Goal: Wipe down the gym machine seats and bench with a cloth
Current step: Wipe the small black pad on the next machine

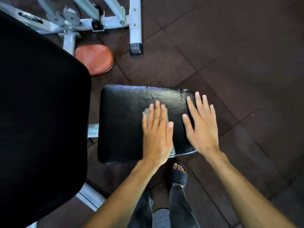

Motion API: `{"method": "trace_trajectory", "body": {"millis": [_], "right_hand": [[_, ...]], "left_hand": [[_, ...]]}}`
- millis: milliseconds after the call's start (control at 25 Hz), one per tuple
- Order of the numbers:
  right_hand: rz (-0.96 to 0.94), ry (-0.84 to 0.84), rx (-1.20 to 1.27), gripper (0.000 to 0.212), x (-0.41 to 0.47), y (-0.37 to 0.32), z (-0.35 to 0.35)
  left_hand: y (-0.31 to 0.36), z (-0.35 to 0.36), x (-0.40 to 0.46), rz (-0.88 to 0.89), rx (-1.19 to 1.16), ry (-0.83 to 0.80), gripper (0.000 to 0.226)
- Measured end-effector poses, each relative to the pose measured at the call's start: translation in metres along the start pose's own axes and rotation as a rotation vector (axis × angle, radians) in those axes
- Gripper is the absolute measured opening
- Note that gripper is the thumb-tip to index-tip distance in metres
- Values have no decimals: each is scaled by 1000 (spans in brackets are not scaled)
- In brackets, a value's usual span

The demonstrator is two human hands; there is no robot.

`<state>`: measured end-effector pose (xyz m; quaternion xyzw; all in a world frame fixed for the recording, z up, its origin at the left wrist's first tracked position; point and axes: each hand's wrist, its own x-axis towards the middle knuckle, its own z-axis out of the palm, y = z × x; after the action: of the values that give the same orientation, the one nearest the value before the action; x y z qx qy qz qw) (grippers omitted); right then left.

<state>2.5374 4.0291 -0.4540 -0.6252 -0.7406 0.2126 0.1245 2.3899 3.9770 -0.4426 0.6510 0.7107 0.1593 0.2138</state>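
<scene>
A black padded machine seat [125, 122] lies below me, worn and cracked at its far right corner. My left hand [156, 132] lies flat on the seat with fingers together, pressing a grey cloth [147, 111] that shows past the fingertips and near the wrist. My right hand [200, 124] hovers or rests at the seat's right edge, fingers spread, holding nothing. A large black backrest pad [41, 112] fills the left side of the view.
A white steel machine frame [115, 20] with a capped leg [136, 48] stands at the top. An orange-brown seat [95, 59] sits beyond the black one. Dark rubber floor tiles [238, 63] spread to the right. My sandalled foot [178, 175] stands just below the seat.
</scene>
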Motion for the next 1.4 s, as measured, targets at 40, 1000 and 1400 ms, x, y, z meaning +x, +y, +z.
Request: {"method": "trace_trajectory", "body": {"millis": [40, 1000, 1400], "right_hand": [[60, 15, 201, 54, -1, 2, -4], [-146, -165, -349, 68, -14, -84, 33], [83, 40, -362, 61, -40, -68, 37]], "left_hand": [[6, -5, 10, 22, -128, -24, 57], [-109, -30, 4, -131, 323, 96, 55], [-108, -35, 7, -122, 283, 39, 57]]}}
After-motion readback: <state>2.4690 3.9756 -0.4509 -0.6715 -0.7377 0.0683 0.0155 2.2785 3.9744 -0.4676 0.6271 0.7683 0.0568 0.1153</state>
